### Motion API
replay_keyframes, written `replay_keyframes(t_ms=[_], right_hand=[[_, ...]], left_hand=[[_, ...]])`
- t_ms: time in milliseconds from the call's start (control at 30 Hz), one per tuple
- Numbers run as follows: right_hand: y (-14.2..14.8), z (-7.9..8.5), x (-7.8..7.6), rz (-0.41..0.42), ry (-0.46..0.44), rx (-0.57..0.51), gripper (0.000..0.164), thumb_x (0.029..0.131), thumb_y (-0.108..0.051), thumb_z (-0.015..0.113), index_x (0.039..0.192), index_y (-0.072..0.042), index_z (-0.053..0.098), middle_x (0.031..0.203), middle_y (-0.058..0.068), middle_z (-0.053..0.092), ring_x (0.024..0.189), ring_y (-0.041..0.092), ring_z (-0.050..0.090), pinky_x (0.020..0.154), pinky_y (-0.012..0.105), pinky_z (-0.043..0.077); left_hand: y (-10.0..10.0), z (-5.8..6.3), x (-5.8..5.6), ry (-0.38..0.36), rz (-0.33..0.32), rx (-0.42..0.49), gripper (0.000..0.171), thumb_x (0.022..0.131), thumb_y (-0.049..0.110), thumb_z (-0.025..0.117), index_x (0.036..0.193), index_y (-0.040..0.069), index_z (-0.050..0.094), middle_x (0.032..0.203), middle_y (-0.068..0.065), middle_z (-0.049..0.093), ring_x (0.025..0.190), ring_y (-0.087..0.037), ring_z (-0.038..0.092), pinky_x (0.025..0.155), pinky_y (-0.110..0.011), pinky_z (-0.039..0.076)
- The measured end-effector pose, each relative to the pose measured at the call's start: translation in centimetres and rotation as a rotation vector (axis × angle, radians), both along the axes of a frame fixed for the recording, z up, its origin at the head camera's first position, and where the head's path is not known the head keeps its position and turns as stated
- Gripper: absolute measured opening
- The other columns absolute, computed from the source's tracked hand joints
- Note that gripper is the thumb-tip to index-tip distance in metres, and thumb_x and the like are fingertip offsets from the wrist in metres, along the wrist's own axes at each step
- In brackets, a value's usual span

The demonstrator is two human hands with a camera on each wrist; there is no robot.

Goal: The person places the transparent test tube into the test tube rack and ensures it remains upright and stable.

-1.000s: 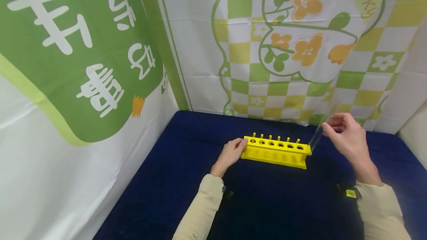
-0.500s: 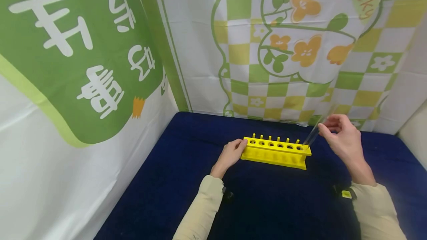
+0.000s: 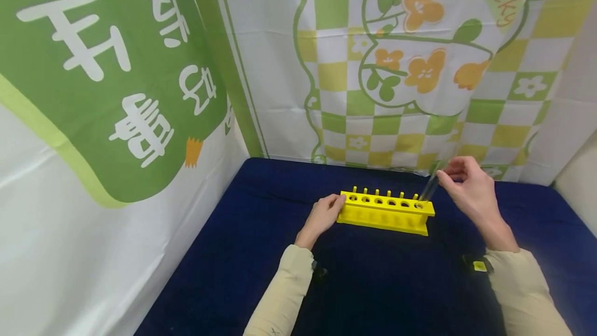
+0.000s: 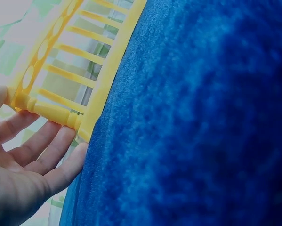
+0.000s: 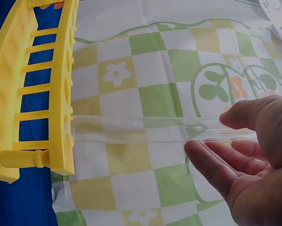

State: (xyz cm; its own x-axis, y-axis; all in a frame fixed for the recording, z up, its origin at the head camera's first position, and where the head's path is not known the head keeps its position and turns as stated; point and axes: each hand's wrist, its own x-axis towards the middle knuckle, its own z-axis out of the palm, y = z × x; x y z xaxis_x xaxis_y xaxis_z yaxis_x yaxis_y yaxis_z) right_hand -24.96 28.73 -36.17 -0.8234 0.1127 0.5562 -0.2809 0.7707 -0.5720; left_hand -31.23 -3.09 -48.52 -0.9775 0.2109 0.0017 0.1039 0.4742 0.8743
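A yellow test tube rack (image 3: 380,218) with a row of holes and short pegs behind them stands upright on the dark blue cloth. My left hand (image 3: 323,213) holds its left end; in the left wrist view the thumb lies at the top plate and the fingers touch the end post. Between thumb and fingers, my right hand (image 3: 471,191) pinches a clear glass test tube (image 3: 429,189), tilted above the rack's right end. In the right wrist view the tube's (image 5: 126,129) lower end meets the top plate at the endmost hole. How deep it sits there I cannot tell.
Dark blue cloth (image 3: 373,284) covers the table. A printed white and green curtain (image 3: 275,92) hangs behind the rack, and another (image 3: 116,242) runs along the left side. A wrist camera strap (image 3: 479,265) shows at the right sleeve.
My right hand has moved left with the test tube, bringing its lower end from beside the rack's right edge to the rightmost hole. The left hand and the rack have stayed in place.
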Motion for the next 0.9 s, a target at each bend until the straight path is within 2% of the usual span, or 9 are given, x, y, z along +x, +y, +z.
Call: replay_keyframes(t_ms=[133,267,367,433,500,600,900], right_hand=[[-0.1,-0.2,0.0,-0.006,-0.027,0.013,0.035,0.093,-0.024,0.068,0.117,-0.001,0.055,0.099,0.017,0.067,0.076,-0.023,0.040,0.063,0.007,0.038],[-0.3,-0.4,0.0,0.004,-0.039,0.016,0.035,0.094,-0.024,0.066,0.117,-0.001,0.055,0.101,0.016,0.067,0.077,-0.026,0.038,0.063,0.006,0.039],[-0.6,-0.5,-0.1,0.010,-0.033,0.019,0.033,0.094,-0.023,0.066,0.117,-0.002,0.055,0.100,0.015,0.066,0.077,-0.023,0.041,0.063,0.006,0.039],[-0.8,-0.6,-0.1,0.013,-0.027,0.022,0.032,0.093,-0.021,0.067,0.116,-0.002,0.055,0.100,0.016,0.066,0.078,-0.010,0.053,0.062,0.007,0.039],[-0.9,-0.7,-0.1,0.014,-0.030,0.026,0.032,0.093,-0.021,0.067,0.116,-0.002,0.055,0.099,0.016,0.066,0.080,0.008,0.062,0.062,0.007,0.040],[-1.1,-0.8,-0.1,0.015,-0.033,0.029,0.032,0.094,-0.021,0.066,0.117,-0.002,0.054,0.100,0.016,0.066,0.087,0.032,0.066,0.062,0.009,0.040],[-1.3,-1.4,-0.2,0.017,-0.055,0.035,0.034,0.094,-0.022,0.066,0.119,-0.002,0.054,0.101,0.017,0.067,0.089,0.035,0.067,0.064,0.012,0.041]], left_hand=[[0.1,0.0,0.0,0.005,-0.008,-0.009,0.059,0.096,0.067,0.038,0.125,0.022,0.064,0.105,0.003,0.067,0.082,-0.013,0.059,0.075,-0.029,0.050],[0.1,0.1,0.1,0.010,-0.007,-0.008,0.058,0.097,0.066,0.039,0.125,0.022,0.064,0.105,0.003,0.068,0.082,-0.013,0.060,0.075,-0.029,0.050],[-0.1,0.2,0.1,0.012,-0.003,-0.005,0.057,0.097,0.065,0.039,0.124,0.022,0.064,0.104,0.003,0.067,0.081,-0.013,0.059,0.074,-0.029,0.050],[-0.2,0.2,0.1,0.013,-0.001,-0.006,0.056,0.097,0.065,0.040,0.124,0.022,0.064,0.103,0.003,0.067,0.081,-0.013,0.059,0.074,-0.029,0.050],[-0.3,0.2,0.1,0.016,0.001,-0.007,0.056,0.097,0.064,0.040,0.124,0.022,0.064,0.102,0.003,0.067,0.081,-0.014,0.059,0.074,-0.028,0.049],[-0.3,0.1,0.1,0.019,-0.002,-0.006,0.057,0.097,0.064,0.039,0.124,0.021,0.064,0.103,0.002,0.067,0.081,-0.013,0.059,0.074,-0.028,0.049],[-0.2,0.0,0.0,0.011,0.000,-0.005,0.057,0.097,0.066,0.039,0.123,0.022,0.065,0.102,0.003,0.067,0.082,-0.013,0.059,0.075,-0.029,0.050]])
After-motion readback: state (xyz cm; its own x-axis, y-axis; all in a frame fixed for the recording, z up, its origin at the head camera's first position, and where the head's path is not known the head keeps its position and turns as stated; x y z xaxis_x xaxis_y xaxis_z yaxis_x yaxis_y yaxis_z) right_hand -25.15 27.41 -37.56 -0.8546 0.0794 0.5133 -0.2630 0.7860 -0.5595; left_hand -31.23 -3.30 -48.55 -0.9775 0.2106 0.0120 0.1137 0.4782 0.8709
